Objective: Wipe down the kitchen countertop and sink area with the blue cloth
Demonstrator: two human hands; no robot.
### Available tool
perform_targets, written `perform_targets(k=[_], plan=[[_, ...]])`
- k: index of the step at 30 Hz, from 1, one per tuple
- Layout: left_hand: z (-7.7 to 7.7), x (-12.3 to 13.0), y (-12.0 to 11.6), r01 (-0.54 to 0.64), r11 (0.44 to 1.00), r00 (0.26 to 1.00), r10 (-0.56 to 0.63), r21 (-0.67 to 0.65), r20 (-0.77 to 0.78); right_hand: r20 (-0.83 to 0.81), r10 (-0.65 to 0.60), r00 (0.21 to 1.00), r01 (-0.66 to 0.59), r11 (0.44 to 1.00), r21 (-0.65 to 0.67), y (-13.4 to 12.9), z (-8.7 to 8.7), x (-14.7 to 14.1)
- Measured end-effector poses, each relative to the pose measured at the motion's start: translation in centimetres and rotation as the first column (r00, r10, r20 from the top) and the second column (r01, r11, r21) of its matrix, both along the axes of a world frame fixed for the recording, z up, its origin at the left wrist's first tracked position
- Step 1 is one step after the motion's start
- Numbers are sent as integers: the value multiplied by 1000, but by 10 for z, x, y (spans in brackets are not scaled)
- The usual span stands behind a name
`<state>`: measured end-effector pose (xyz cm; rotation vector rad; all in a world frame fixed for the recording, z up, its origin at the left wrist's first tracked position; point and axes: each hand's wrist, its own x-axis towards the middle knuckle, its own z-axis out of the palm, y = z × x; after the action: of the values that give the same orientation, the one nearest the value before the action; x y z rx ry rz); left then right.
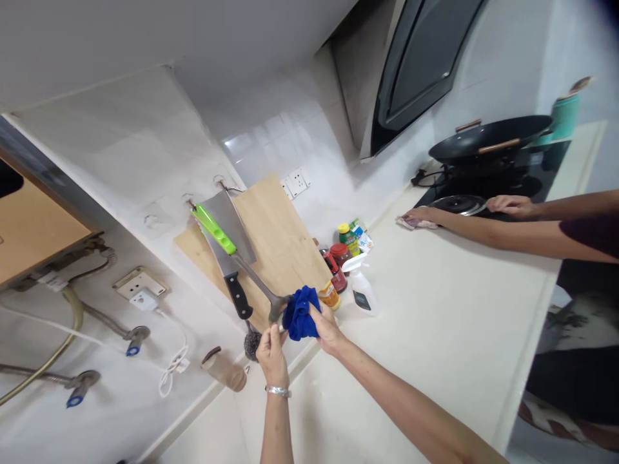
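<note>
A bunched blue cloth [302, 314] is gripped in my right hand [329, 327], pressed against the lower end of a metal kitchen utensil. My left hand [272, 351], with a silver bracelet at the wrist, pinches the bottom edge of that utensil [256, 278], which has a green handle [213, 229] hanging at a wall hook. Behind it hang a cleaver [236, 293] with a black handle and a wooden cutting board [278, 238]. A dark scrubber [252, 345] hangs beside my left hand.
A white spray bottle [360, 290], jars and condiment bottles [341, 254] stand by the wall. At the right, another person's hands [420, 216] rest by the stove, one on a cloth [411, 223]. A wok [488, 138] sits there. A cup-like holder [225, 370] is at lower left.
</note>
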<state>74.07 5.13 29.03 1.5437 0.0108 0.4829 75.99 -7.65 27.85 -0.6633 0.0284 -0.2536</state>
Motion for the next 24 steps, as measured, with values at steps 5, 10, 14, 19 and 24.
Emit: perform_targets(k=[5,10,14,19,24], plan=[[-2,2,-1,-3,1000,1000,3,-11,2,-9,-14,1000,14,1000,20,13,-3,-9],[0,2,-1,-66,985,998,63,159,19,18,-84,996,85,992,-97,36,-16,-16],[4,0,-1,-120,964,992,110,238,56,36,-254,966,250,898,-363,53,-31,-16],[5,2,2,-108,967,994,102,233,38,119,-282,952,301,783,-545,65,-39,-15],[7,4,9,-97,966,995,96,238,19,207,-204,957,289,732,-617,55,-46,-20]])
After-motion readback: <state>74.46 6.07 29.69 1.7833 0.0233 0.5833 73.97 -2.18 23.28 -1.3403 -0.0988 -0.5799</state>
